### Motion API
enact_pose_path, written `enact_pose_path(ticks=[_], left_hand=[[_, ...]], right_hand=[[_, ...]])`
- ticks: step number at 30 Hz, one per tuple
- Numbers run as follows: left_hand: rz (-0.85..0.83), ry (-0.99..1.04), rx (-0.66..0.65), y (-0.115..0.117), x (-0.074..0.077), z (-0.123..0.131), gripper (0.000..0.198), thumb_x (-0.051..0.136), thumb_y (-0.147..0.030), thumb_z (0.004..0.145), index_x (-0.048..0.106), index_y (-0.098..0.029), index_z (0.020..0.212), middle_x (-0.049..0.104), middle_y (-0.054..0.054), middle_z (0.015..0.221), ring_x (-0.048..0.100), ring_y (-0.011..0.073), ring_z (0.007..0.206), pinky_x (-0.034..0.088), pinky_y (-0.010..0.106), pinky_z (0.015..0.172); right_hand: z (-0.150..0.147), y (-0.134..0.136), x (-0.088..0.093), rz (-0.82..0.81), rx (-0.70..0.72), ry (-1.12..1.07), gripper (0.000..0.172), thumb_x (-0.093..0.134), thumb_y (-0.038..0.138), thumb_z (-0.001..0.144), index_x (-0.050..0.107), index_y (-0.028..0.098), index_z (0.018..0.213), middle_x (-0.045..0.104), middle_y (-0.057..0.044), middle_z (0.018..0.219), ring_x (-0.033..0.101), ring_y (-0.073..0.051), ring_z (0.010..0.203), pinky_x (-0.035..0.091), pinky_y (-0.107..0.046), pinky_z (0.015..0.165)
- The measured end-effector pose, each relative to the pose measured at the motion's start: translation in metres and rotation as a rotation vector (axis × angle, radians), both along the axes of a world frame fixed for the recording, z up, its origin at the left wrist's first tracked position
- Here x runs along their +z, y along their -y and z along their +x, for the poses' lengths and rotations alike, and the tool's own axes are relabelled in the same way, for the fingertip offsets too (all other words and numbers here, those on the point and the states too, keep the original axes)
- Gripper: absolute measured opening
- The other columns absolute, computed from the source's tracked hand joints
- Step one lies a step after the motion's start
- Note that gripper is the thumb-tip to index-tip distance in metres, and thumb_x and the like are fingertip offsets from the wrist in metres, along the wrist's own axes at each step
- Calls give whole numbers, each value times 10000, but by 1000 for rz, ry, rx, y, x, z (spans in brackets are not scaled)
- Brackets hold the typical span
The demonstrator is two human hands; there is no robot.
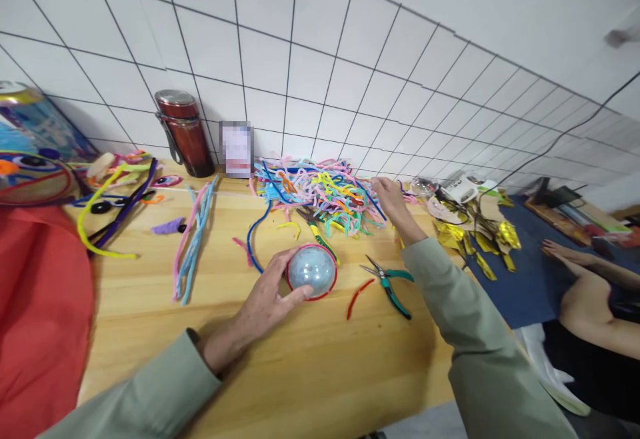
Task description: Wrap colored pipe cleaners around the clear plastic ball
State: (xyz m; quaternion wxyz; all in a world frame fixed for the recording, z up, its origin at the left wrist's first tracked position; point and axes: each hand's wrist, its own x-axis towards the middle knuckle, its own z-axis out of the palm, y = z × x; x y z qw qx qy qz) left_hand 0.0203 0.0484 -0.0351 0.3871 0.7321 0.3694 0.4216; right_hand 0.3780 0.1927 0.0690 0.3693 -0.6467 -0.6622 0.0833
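My left hand [267, 299] holds a clear round ball [313, 271] with a red rim at the table's middle, thumb on its front and fingers round its left side. Bluish-white stuff shows inside the ball. Reaching to the right end of a heap of colourful pipe cleaners [320, 189] is my right hand [390, 200]; its fingertips are too unclear to tell what they hold, if anything. Green-handled pliers [387, 284] lie spread right of the ball, beside a short red pipe cleaner [359, 298]. Yellow-green-handled pliers [323, 242] lie partly behind the ball.
A red thermos [185, 134] and a phone-like upright card [237, 150] stand by the tiled wall. Pink and blue pipe cleaners [194, 242] lie left. Red cloth [40, 312] covers the left edge. Gold foil [450, 234] lies right, near another person's arm [595, 299].
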Motion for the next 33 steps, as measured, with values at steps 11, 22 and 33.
enact_pose_path(ticks=[11,22,33], left_hand=[[10,111,102,7,18,-10,507,615,-493,1081,549,-321,1553,562,123,1645,559,318,1518,531,511,1216],[630,-402,-132,-130,84,61,319,521,-237,1103,755,-221,1320,678,132,1548,618,281,1463,478,512,1277],[327,-645,81,-242,53,59,316,512,-148,1012,782,-142,1176,772,183,1281,720,315,1234,556,445,1137]], right_hand=[[-18,29,-21,-65,62,690,222,603,188,1002,803,135,1084,798,-221,1100,697,-347,1051,466,-436,924],[-38,-6,-24,-95,128,608,237,619,166,975,828,164,1089,806,-199,1135,685,-335,1133,462,-419,990],[-27,-26,-9,-90,118,186,302,499,304,1031,768,205,1125,810,-21,882,728,-197,782,528,-289,721]])
